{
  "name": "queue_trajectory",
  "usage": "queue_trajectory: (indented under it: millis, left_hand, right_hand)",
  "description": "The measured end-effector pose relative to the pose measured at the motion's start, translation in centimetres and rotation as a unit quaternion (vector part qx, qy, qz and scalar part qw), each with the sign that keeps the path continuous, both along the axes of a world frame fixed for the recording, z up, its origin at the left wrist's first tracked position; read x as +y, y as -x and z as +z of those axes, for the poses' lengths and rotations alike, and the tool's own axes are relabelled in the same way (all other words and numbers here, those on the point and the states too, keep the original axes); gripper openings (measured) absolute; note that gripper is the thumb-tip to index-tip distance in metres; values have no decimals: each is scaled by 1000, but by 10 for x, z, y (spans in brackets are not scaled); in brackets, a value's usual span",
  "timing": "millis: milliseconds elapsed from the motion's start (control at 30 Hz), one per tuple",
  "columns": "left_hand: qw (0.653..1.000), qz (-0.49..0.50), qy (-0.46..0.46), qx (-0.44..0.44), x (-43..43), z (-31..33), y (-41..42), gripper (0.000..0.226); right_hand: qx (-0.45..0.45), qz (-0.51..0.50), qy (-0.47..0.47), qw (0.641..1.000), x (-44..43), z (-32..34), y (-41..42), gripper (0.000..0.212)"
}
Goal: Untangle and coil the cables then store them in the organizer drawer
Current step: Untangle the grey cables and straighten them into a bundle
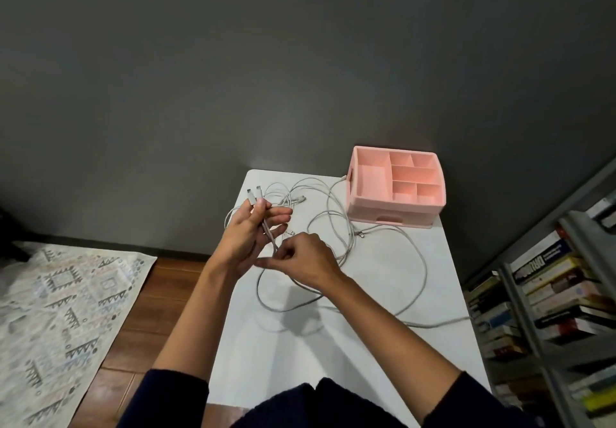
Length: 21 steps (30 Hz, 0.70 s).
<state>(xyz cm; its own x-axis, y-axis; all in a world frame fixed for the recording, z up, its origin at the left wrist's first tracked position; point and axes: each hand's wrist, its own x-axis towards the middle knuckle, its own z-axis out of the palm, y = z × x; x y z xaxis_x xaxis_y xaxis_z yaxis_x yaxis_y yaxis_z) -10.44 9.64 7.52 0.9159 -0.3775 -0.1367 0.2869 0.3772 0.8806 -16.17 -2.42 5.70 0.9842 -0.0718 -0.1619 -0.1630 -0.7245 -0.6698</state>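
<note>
Two plugs [254, 194] sit pinched in your left hand [248, 237]; your right hand [305, 259] pinches the cable [267, 230]; feed even, untwisted loops.

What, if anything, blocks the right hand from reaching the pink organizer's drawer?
Probably nothing, so yes: only loose white cables lie between the right hand and the drawer, though it pinches one.

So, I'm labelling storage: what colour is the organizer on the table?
The organizer is pink, seen in the head view.
</note>
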Motion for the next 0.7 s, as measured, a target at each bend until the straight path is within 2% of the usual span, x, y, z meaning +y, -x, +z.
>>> queue_trajectory:
  millis: [133,233,367,467,567,633,700]
  left_hand:
    - [1000,-7,17,1,2,2,5,22]
    - [1000,-12,14,-18,2,1,6,22]
    - [1000,9,27,-13,1,-2,5,24]
    - [999,11,49,-21,0,-2,4,27]
    - [998,38,41,-39,-4,-3,2,30]
    - [996,78,29,-32,-9,-7,2,30]
    - [992,123,31,-4,-12,-11,1,31]
  right_hand:
    - [-16,-36,-1,999,-1,-7,-6,34]
    - [-26,-10,34,999,-8,-11,-7,27]
    - [-7,71,-129,989,-22,-5,-8,27]
    - [-5,71,-170,983,-28,-4,-8,30]
    - [56,57,-262,962,-25,-2,-4,29]
    - [100,80,-292,948,-24,2,-4,28]
    - [137,133,-270,944,-28,8,-5,27]
